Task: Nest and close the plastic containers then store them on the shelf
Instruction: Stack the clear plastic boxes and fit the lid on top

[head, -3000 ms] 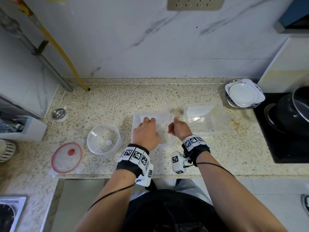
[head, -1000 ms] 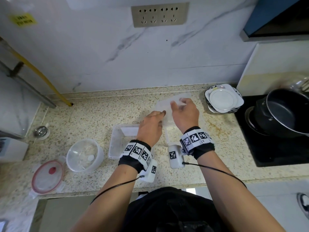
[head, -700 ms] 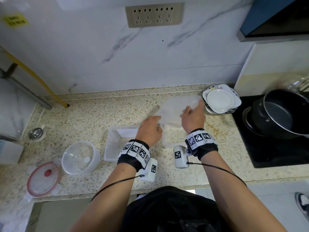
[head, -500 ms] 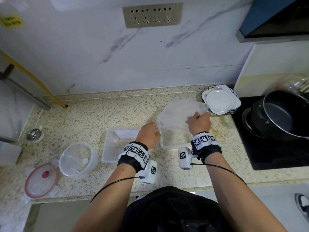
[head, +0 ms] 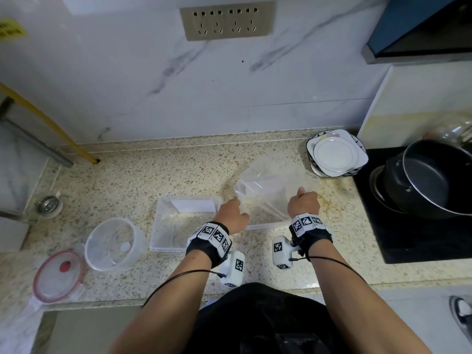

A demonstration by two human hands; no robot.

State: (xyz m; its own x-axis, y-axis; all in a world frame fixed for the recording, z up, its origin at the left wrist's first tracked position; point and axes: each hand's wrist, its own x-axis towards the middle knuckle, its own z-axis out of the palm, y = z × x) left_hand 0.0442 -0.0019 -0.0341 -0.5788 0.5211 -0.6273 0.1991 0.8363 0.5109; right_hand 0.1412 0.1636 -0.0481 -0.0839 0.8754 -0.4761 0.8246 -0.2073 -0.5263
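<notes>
desk [head: 158, 175]: speckled stone, carries all items.
black pot [head: 431, 180]: on hob at right, clear of the work.
plate stack [head: 337, 154]: back right, just beside the raised lid.
open rect. container [head: 178, 223]: clear, left of centre, rim up, likely waiting to nest.
second rect. container [head: 258, 218]: clear, between both hands, on desk.
clear lid [head: 275, 185]: tilted over the 2nd container, near edge low, far edge raised; prob. being swung down to close it.
round container [head: 115, 244]: clear, open, front left.
red-rimmed round lid [head: 58, 275]: flat beside it, touching or just apart, can't tell.
left hand [head: 231, 215]: fingers curled at container's left near corner, steadying; exact contact unclear.
right hand [head: 304, 204]: pinching lid's right edge.
shelf: not in view.
</notes>
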